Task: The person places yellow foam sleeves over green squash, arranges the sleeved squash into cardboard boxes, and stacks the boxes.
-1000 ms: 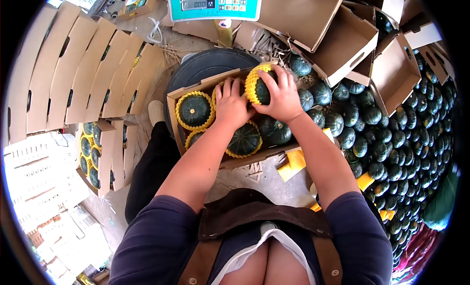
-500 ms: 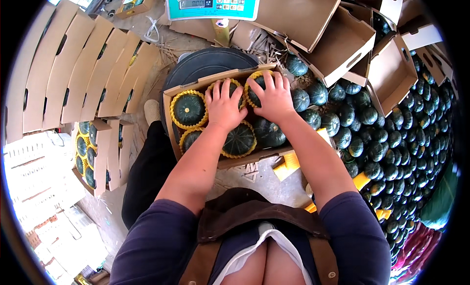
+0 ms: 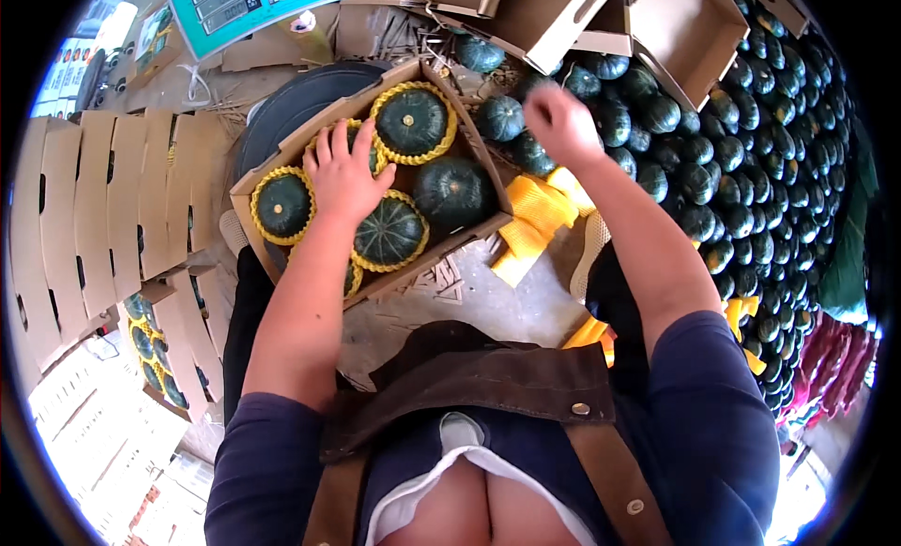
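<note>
A cardboard box (image 3: 282,150) holds several dark green kabocha squashes. My left hand (image 3: 343,175) lies over a netted squash (image 3: 373,154) in the back row, fingers spread, covering most of it. At the box's far right corner sits a large squash (image 3: 410,120) in a yellow foam net. Another netted squash (image 3: 283,206) is at the left, and one more (image 3: 389,231) is by the near side. The squash (image 3: 454,193) in the near right corner has no net. Outside the box, my right hand (image 3: 563,124) is above the loose squashes; its fingers are smeared by motion.
A heap of loose squashes (image 3: 699,185) spreads on the right, with cardboard trays (image 3: 680,30) above it. Yellow foam nets (image 3: 540,218) lie beside the box. Stacked cartons (image 3: 103,208) stand at left. A teal scale display (image 3: 249,7) is at the far side, near a dark round base (image 3: 291,105).
My right hand has let go of the netted squash in the far right corner and moved right, out over the heap. My left hand stays on the middle squash. The view has turned rightward.
</note>
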The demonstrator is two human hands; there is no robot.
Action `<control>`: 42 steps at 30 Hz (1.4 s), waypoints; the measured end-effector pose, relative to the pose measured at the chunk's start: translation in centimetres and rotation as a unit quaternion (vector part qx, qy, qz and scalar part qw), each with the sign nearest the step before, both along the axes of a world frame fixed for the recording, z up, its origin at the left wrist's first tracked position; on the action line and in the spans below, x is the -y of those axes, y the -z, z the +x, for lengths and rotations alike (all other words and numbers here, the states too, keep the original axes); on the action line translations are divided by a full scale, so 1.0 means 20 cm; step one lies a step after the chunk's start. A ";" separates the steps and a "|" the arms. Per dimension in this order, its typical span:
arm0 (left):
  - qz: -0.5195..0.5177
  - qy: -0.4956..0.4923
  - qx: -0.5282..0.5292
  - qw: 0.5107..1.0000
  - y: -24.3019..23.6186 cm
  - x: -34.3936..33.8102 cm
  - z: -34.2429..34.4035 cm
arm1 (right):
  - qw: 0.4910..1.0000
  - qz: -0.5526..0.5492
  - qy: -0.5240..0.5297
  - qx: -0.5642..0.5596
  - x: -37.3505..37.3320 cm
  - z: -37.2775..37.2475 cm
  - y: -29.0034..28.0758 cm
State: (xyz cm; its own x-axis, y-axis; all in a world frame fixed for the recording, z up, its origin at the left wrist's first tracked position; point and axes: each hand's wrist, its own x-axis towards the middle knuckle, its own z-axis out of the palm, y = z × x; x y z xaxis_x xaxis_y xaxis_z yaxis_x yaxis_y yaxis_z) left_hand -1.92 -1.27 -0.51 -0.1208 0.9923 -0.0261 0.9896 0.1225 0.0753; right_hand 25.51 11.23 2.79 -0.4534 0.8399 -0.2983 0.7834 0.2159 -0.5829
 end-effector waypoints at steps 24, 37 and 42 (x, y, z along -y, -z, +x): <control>0.233 0.132 0.350 0.898 -0.95 0.60 0.70 | 0.841 -0.309 -0.012 -0.444 0.93 0.25 -0.95; 0.050 0.006 0.869 0.492 -1.24 0.85 0.79 | 0.776 -0.374 -0.167 -0.480 1.27 0.37 -0.98; -0.188 0.062 0.859 0.471 -1.12 0.88 0.71 | 0.690 -0.300 0.054 -0.656 1.19 0.43 -1.02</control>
State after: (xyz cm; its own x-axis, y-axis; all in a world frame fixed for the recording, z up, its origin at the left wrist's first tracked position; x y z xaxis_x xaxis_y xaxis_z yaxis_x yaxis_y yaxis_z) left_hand 12.27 -18.80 21.83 0.4579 0.8750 -0.1570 -0.4922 0.3966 0.7749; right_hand 34.13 -12.59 23.11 -0.6089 0.7933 0.0014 -0.5123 -0.3919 -0.7642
